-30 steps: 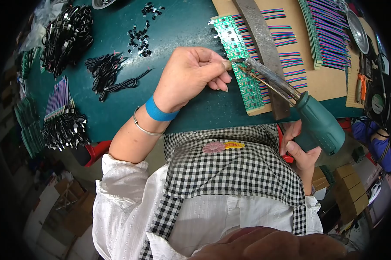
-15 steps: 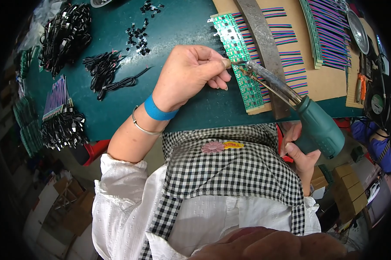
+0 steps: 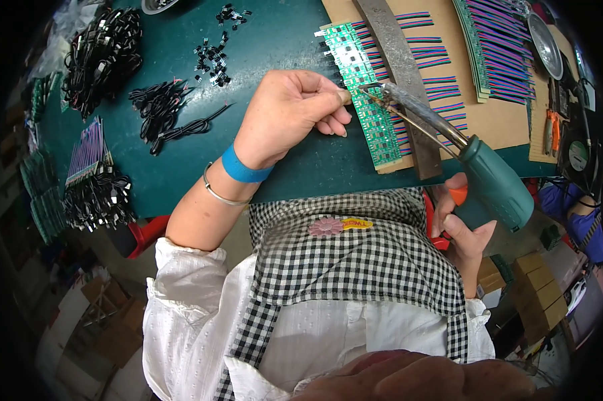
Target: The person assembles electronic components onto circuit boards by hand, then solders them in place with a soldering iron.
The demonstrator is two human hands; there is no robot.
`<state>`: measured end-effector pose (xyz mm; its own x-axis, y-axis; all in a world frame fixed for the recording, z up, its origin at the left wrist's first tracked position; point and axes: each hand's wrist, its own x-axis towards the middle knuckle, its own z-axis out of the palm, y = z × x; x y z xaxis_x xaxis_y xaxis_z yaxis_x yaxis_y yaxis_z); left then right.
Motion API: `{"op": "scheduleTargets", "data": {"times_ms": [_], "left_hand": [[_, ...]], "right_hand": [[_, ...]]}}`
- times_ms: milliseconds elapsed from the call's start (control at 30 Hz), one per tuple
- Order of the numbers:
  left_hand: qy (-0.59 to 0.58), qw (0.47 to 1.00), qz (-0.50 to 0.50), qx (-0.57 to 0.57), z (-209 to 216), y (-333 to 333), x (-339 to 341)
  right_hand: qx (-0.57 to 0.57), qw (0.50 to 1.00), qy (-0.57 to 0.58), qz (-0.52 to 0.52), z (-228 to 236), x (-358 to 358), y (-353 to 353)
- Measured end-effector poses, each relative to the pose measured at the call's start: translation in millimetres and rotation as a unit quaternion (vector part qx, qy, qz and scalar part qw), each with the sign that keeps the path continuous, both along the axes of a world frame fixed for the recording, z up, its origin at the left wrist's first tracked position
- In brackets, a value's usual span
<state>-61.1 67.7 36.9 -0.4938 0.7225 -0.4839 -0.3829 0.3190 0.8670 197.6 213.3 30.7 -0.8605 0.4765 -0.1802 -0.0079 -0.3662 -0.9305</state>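
- In the head view, we see the left hand [image 3: 295,110] at upper centre of the frame, thumb and forefinger pressed together beside the green circuit-board strip [image 3: 379,137]; whether they pinch a small part, we cannot tell.
- At right of centre, the right hand [image 3: 463,230] grips a soldering gun [image 3: 499,187], its tip angled to the strip near the left fingertips, presumably for precise aim.
- Across the strip's wires [image 3: 440,61], we find a metal bar [image 3: 402,73], probably a weight to steady them on cardboard [image 3: 509,123].
- At upper right, a second board row [image 3: 474,57] lies with wires fanned one way, likely for tidiness.
- Our count: one gun, one bar, two metal dishes [image 3: 546,47], at top left and upper right; two clusters of small black connectors [image 3: 211,63], upper left of centre; three piles of black cables [image 3: 101,53], at left. Individual wires and connectors are too crowded to number.
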Motion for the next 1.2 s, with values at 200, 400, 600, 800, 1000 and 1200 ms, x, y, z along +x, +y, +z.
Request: {"op": "scheduleTargets", "data": {"times_ms": [200, 400, 600, 800, 1000, 1200], "left_hand": [[0.016, 1.0, -0.016, 0.006, 2.1, 0.5, -1.4], [0.005, 1.0, 0.003, 0.002, 1.1, 1.7, -1.4], [0.013, 1.0, -0.015, -0.002, -0.4, 1.2, -2.4], [0.033, 0.999, -0.009, -0.013, 8.7, 5.0, 0.7], [0.032, 0.999, -0.001, -0.02, 1.3, -1.3, 1.9], [0.042, 0.999, -0.018, -0.009, 6.0, -1.6, 6.9]], "right_hand": [[0.006, 1.0, -0.013, -0.005, -1.6, 1.3, -2.1], [-0.012, 0.999, 0.043, -0.015, 2.4, -8.9, 4.4], [0.004, 0.995, 0.08, -0.051, 4.9, -12.9, 9.9], [0.011, 0.979, 0.168, -0.113, 16.8, -13.1, 41.7], [0.08, 0.943, 0.233, -0.225, 35.5, -11.5, 98.9], [0.091, 0.92, 0.063, -0.376, 17.4, -23.4, 187.5]]}}
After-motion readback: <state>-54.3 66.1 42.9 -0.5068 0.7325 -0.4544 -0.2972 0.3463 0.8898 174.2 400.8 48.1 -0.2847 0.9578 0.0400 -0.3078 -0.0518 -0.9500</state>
